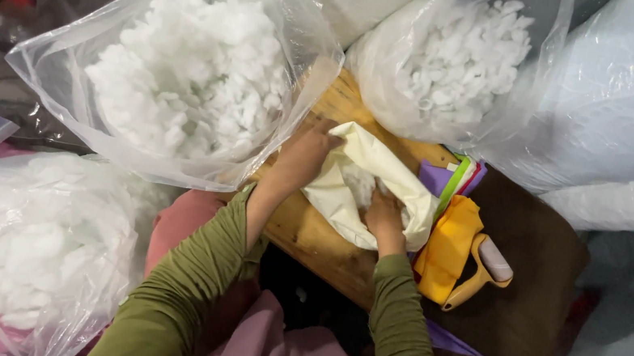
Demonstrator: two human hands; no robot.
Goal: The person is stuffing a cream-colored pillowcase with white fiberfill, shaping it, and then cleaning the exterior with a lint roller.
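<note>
Centrally: cream fabric cover [369, 185], partly stuffed, flat on wooden surface [317, 239], long axis running away-left to near-right. Left hand [305, 156] gripping its far-left edge; right hand [384, 215] pushed into the opening, grasp hidden, cannot tell. Beside, right: yellow cloth [449, 240], lint roller [484, 269]. Around: clear bags of white stuffing [192, 76].

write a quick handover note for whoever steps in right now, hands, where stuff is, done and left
Left hand: grips the edge of the cream fabric cover on the wooden board.
Right hand: pushed into the cover's opening, on white stuffing.
Open bags of stuffing: upper left, upper right, lower left.
Yellow-handled tool and coloured fabric lie to the right.
Done: some stuffing inside. Left: cover looks flat, not full.
</note>
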